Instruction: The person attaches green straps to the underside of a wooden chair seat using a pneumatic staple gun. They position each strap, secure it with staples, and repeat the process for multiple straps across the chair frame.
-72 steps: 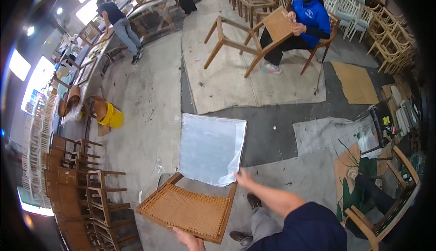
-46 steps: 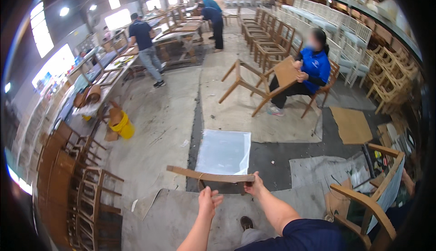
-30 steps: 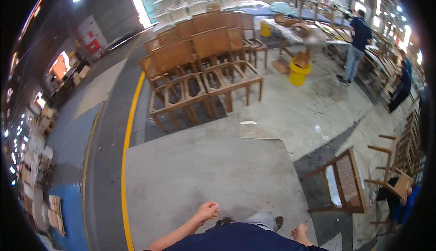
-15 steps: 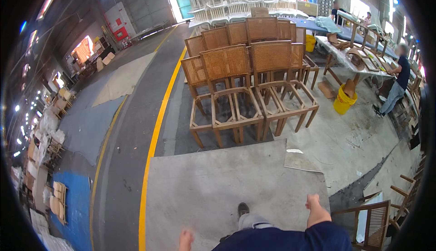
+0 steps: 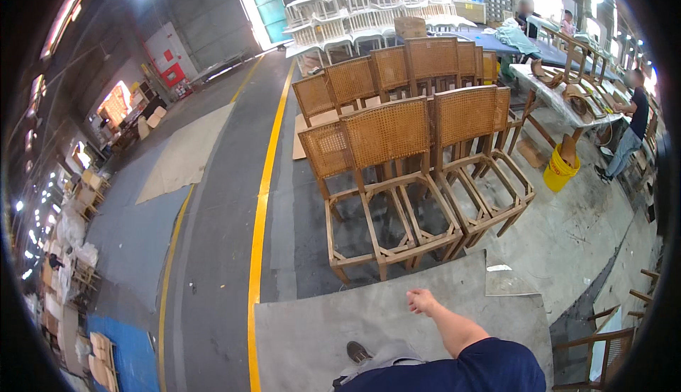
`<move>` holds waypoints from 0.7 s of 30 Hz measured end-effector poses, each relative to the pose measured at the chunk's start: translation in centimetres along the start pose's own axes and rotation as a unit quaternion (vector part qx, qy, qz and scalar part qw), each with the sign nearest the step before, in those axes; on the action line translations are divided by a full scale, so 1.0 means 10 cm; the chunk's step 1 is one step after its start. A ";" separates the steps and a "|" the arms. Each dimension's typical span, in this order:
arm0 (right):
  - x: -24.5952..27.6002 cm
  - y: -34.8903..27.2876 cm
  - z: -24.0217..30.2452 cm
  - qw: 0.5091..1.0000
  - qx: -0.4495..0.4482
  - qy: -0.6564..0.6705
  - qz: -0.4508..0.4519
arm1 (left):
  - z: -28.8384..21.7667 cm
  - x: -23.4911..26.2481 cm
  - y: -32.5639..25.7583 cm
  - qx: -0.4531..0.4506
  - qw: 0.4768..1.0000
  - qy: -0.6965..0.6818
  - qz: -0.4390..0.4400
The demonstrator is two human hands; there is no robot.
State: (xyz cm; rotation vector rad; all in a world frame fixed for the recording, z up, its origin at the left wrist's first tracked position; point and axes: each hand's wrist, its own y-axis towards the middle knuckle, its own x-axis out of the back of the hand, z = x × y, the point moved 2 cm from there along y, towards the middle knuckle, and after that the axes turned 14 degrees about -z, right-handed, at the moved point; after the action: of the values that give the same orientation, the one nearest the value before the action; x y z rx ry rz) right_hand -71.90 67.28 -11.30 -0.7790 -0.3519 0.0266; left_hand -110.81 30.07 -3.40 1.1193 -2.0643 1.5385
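My right hand [image 5: 423, 300] hangs in front of me over a grey sheet [image 5: 319, 328] on the floor, fingers curled and holding nothing. My left hand is out of view. Just ahead of the hand stands a block of seatless wooden chair frames with woven cane backs; the nearest frame [image 5: 397, 200] is roughly a step away. My shoe [image 5: 357, 352] and dark blue sleeve show at the lower edge.
A yellow floor line [image 5: 259, 236] runs along the left of the chairs. A yellow bucket [image 5: 558, 172] stands at the right by worktables where other people work. White chairs [image 5: 369, 9] are stacked at the back. Another chair frame [image 5: 603, 349] lies at the lower right.
I let go of the cane seat panel, turned away from the seated person and came closer to the rows of chair frames. My right hand has swung forward, empty.
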 end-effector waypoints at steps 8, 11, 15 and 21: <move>-0.70 0.53 -0.23 0.950 -0.247 0.183 -0.058 | -4.68 0.42 1.19 -0.534 0.836 0.026 -0.120; -0.47 0.95 -0.39 0.902 -0.290 0.272 -0.166 | -6.59 -0.68 0.50 -0.669 0.743 -0.006 0.015; -0.50 1.57 -0.10 0.878 -0.322 0.288 -0.206 | -8.06 -1.96 -0.46 -0.769 0.636 0.034 0.050; -0.90 2.39 0.48 0.829 -0.310 0.358 -0.297 | -9.53 -3.35 -0.62 -0.825 0.518 0.227 -0.027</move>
State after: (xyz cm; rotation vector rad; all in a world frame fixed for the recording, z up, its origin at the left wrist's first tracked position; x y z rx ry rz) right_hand -79.42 86.26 -27.37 -1.2222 0.1525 -0.9968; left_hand -102.36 129.58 12.72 -0.0852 -1.7989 -0.5438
